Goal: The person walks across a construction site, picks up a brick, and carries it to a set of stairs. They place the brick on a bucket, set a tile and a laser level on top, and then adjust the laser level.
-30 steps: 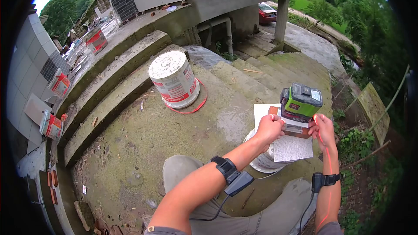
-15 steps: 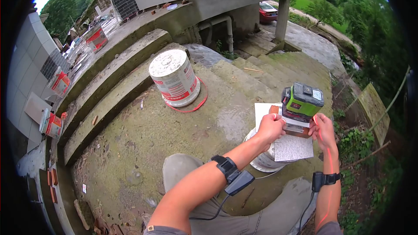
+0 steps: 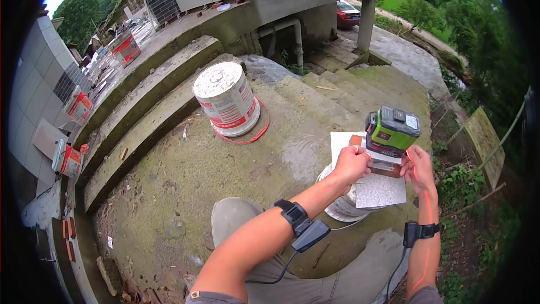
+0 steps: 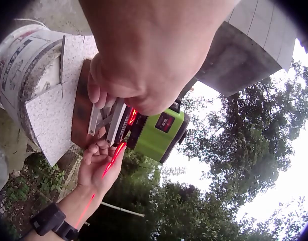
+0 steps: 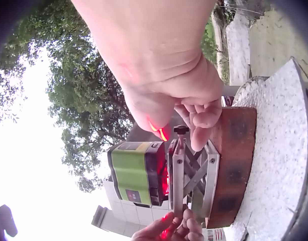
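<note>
A green and black laser level stands on a small metal scissor stand. Beneath the stand are a red brick and speckled tiles, on an upturned white bucket. On the stand's left side, my left hand holds its edge between thumb and curled fingers. At the other end my right hand has its thumb apart from its fingers, either side of a black knob; its fingertips rest by the stand's lower plate. Red laser light falls on both hands.
Another upturned bucket with a red handle stands left of centre on the mossy concrete. Curved steps rise at the left, with more buckets beyond. Descending steps lie ahead; plants and a leaning board border the right side.
The head view has shifted slightly, so the scene sits a little further right. Both hands stay at the stand, with no clear change in their hold.
</note>
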